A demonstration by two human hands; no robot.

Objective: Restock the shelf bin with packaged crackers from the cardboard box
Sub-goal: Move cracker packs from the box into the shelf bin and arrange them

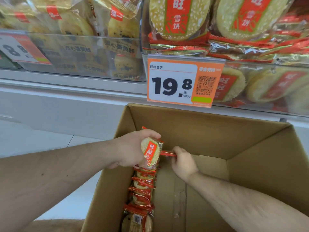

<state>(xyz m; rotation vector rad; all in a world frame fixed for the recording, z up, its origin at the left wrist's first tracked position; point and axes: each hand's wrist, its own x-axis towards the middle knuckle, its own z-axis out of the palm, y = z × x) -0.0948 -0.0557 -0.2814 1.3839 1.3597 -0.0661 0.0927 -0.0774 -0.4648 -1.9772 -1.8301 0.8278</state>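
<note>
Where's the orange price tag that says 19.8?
In the head view, the orange price tag hangs on the front of the clear shelf bin of red cracker packs, upper centre-right, directly above the far edge of the open cardboard box.

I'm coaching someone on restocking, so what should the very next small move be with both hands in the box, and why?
Probably lift both hands up to the clear bin behind the price tag. The left hand already grips a cracker packet, the right hand pinches another packet's red edge, and more wait in the cardboard box.
</note>
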